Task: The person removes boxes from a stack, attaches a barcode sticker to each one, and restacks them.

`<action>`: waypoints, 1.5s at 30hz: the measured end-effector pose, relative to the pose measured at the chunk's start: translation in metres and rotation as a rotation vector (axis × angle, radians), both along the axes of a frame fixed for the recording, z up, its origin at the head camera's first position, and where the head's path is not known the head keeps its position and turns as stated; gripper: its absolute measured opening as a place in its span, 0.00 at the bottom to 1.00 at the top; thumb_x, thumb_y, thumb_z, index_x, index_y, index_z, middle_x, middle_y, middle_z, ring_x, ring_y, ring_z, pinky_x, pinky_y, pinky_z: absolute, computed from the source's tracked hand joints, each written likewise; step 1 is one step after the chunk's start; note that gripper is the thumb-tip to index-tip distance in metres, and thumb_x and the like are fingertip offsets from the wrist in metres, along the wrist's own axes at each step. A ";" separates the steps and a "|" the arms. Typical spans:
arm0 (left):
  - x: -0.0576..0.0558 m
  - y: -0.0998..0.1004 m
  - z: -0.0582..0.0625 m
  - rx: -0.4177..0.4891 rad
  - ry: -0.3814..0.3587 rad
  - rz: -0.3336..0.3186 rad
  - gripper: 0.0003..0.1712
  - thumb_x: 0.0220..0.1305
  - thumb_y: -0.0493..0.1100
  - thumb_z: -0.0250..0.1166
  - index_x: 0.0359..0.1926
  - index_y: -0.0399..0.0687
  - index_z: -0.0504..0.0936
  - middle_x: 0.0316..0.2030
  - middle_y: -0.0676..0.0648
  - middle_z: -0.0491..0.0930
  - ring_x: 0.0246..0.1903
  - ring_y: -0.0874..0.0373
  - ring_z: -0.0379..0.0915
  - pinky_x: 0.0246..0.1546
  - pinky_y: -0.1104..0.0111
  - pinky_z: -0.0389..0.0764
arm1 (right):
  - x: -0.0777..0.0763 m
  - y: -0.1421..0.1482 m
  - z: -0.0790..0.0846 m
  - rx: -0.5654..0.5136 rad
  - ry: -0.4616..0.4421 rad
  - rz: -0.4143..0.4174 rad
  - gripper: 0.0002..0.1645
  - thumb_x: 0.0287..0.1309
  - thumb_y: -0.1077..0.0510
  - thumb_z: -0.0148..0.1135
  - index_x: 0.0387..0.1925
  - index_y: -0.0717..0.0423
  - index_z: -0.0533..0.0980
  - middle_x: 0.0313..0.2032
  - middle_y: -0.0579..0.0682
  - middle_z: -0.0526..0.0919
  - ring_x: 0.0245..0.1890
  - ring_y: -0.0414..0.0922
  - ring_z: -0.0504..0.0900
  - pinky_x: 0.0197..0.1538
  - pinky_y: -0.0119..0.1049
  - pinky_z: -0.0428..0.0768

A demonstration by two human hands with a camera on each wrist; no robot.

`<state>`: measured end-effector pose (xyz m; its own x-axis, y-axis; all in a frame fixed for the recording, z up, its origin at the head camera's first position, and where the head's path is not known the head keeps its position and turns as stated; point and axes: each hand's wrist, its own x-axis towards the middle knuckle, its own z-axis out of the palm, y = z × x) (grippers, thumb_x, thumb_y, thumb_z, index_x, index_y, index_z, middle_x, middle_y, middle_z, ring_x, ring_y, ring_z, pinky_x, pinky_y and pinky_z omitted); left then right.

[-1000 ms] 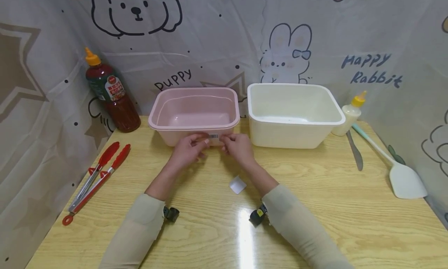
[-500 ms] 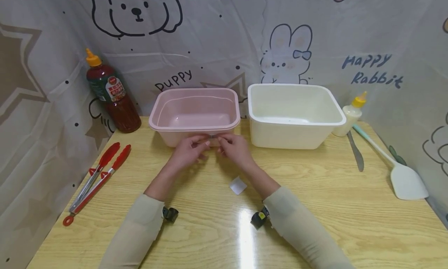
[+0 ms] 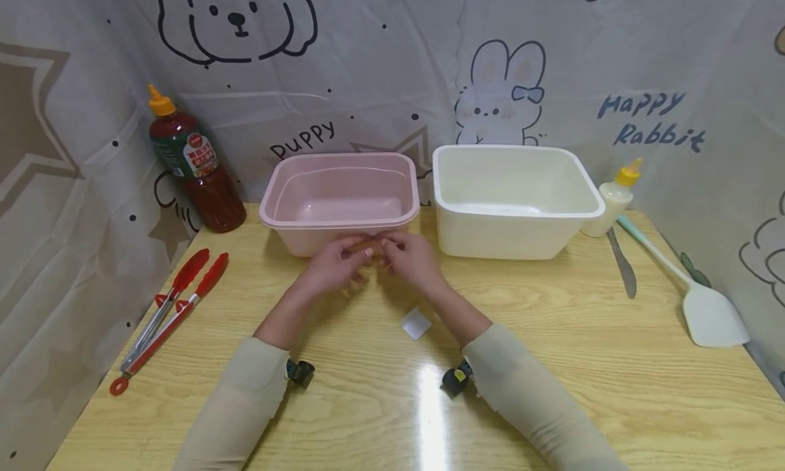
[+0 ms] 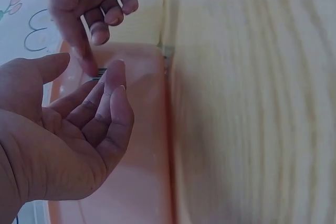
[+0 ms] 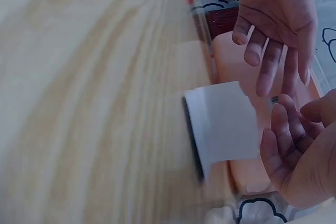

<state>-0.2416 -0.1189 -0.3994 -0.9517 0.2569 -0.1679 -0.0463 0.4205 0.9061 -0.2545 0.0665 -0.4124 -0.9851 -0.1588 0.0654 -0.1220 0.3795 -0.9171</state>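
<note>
A pink plastic bin point(image 3: 340, 236) stands at the back of the table. Both hands are at its front wall, around a small barcode label point(image 4: 100, 73) stuck there. My left hand point(image 3: 332, 265) has its fingers loosely bent near the label, with the thumb apart from them in the left wrist view. The right hand point(image 3: 412, 258) touches the label's edge with its index finger. No object shows in either palm. In the head view the fingers cover the label. A small white piece of paper point(image 3: 416, 324) lies on the table between the forearms.
A white bin point(image 3: 503, 236) stands right of the pink one. At left are a red sauce bottle point(image 3: 214, 195) and red-tipped tongs point(image 3: 165, 321). A squeeze bottle point(image 3: 615, 202), a knife point(image 3: 623, 266) and a white turner point(image 3: 711, 314) are at right. A printed curtain point(image 3: 380, 69) hangs behind.
The right fingers have moved slightly left along the bin's front wall, closer to the left hand. The barcode label, visible in the head view earlier, is now covered. The bins stay in place.
</note>
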 end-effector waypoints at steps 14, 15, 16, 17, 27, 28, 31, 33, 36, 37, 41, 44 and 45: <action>0.001 0.002 0.000 -0.013 -0.013 -0.028 0.31 0.75 0.51 0.58 0.74 0.49 0.67 0.54 0.33 0.83 0.42 0.39 0.86 0.32 0.57 0.86 | 0.001 0.005 0.000 0.119 -0.002 0.006 0.19 0.72 0.54 0.54 0.57 0.53 0.83 0.33 0.55 0.90 0.30 0.50 0.89 0.30 0.30 0.84; 0.001 0.003 0.002 -0.011 -0.012 -0.029 0.31 0.75 0.52 0.58 0.74 0.50 0.67 0.54 0.33 0.83 0.42 0.38 0.86 0.32 0.57 0.86 | 0.001 0.004 0.001 0.118 0.012 0.000 0.20 0.72 0.54 0.53 0.57 0.52 0.83 0.32 0.54 0.90 0.28 0.49 0.89 0.29 0.30 0.83; 0.002 0.004 0.004 -0.010 -0.011 -0.029 0.31 0.75 0.52 0.58 0.74 0.51 0.67 0.54 0.33 0.83 0.42 0.38 0.86 0.32 0.56 0.86 | 0.001 0.003 0.002 0.112 0.024 -0.005 0.20 0.72 0.54 0.53 0.57 0.52 0.83 0.32 0.54 0.90 0.28 0.48 0.88 0.29 0.31 0.83; 0.002 0.003 0.006 -0.008 -0.010 -0.026 0.31 0.75 0.52 0.58 0.74 0.51 0.67 0.55 0.33 0.82 0.42 0.37 0.85 0.31 0.57 0.86 | 0.001 0.002 0.003 0.108 0.033 -0.010 0.19 0.72 0.54 0.54 0.57 0.52 0.83 0.32 0.54 0.90 0.27 0.48 0.88 0.28 0.31 0.83; 0.000 -0.005 -0.002 -0.021 0.002 0.018 0.32 0.75 0.51 0.58 0.75 0.48 0.66 0.54 0.34 0.84 0.42 0.40 0.87 0.31 0.63 0.82 | 0.002 0.006 0.003 0.123 0.023 -0.021 0.19 0.71 0.55 0.54 0.56 0.51 0.84 0.37 0.57 0.90 0.31 0.52 0.89 0.26 0.28 0.79; 0.000 -0.004 -0.003 -0.019 -0.003 0.014 0.32 0.75 0.51 0.58 0.75 0.48 0.66 0.53 0.34 0.84 0.42 0.40 0.87 0.31 0.63 0.83 | 0.002 0.006 0.002 0.133 0.027 -0.016 0.19 0.71 0.55 0.54 0.56 0.51 0.84 0.36 0.56 0.90 0.30 0.50 0.89 0.26 0.28 0.79; -0.001 0.000 -0.005 -0.012 -0.011 -0.002 0.31 0.75 0.50 0.59 0.74 0.47 0.68 0.52 0.33 0.84 0.41 0.40 0.87 0.30 0.62 0.84 | 0.002 0.004 -0.001 0.150 0.034 0.009 0.19 0.70 0.55 0.54 0.55 0.51 0.84 0.34 0.54 0.90 0.27 0.45 0.87 0.27 0.28 0.80; -0.001 0.003 -0.004 -0.011 -0.015 -0.009 0.31 0.75 0.51 0.59 0.73 0.48 0.69 0.52 0.34 0.84 0.40 0.40 0.87 0.31 0.61 0.85 | 0.002 0.003 -0.002 0.132 0.034 0.026 0.19 0.70 0.55 0.54 0.56 0.52 0.84 0.35 0.53 0.90 0.27 0.44 0.87 0.28 0.29 0.81; -0.001 0.003 -0.002 -0.012 -0.008 -0.013 0.30 0.75 0.52 0.58 0.73 0.49 0.69 0.54 0.35 0.84 0.40 0.41 0.86 0.32 0.60 0.85 | 0.003 0.003 0.000 0.101 0.037 0.028 0.19 0.71 0.55 0.54 0.57 0.52 0.83 0.35 0.56 0.90 0.27 0.46 0.87 0.28 0.30 0.82; -0.001 0.002 -0.001 -0.013 -0.006 -0.013 0.30 0.75 0.52 0.58 0.73 0.49 0.68 0.55 0.35 0.83 0.41 0.41 0.86 0.32 0.60 0.85 | 0.003 0.003 0.000 0.096 0.038 0.023 0.20 0.71 0.55 0.54 0.57 0.52 0.83 0.35 0.56 0.90 0.27 0.46 0.87 0.28 0.31 0.82; -0.001 -0.003 0.000 -0.011 0.006 -0.005 0.30 0.76 0.52 0.57 0.74 0.49 0.68 0.56 0.34 0.83 0.41 0.40 0.85 0.32 0.61 0.84 | 0.003 0.005 0.002 0.094 0.043 0.012 0.21 0.70 0.55 0.52 0.58 0.51 0.82 0.35 0.58 0.89 0.28 0.49 0.87 0.28 0.31 0.82; -0.002 -0.005 -0.001 -0.013 0.002 0.005 0.30 0.76 0.51 0.57 0.73 0.49 0.68 0.55 0.34 0.83 0.40 0.40 0.85 0.31 0.62 0.83 | 0.004 0.008 0.002 0.108 0.031 0.009 0.21 0.70 0.56 0.51 0.58 0.51 0.82 0.35 0.57 0.90 0.29 0.49 0.88 0.28 0.31 0.83; -0.002 -0.005 -0.003 -0.011 -0.005 0.004 0.30 0.76 0.51 0.57 0.73 0.48 0.68 0.55 0.34 0.83 0.40 0.41 0.85 0.31 0.62 0.83 | 0.004 0.009 0.001 0.114 0.024 0.009 0.21 0.70 0.56 0.51 0.58 0.51 0.82 0.35 0.56 0.90 0.28 0.49 0.88 0.28 0.31 0.82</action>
<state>-0.2436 -0.1244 -0.4020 -0.9520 0.2508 -0.1754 -0.0526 0.4306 0.9010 -0.2502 0.0757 -0.4112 -0.9820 -0.1753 0.0696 -0.1469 0.4797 -0.8650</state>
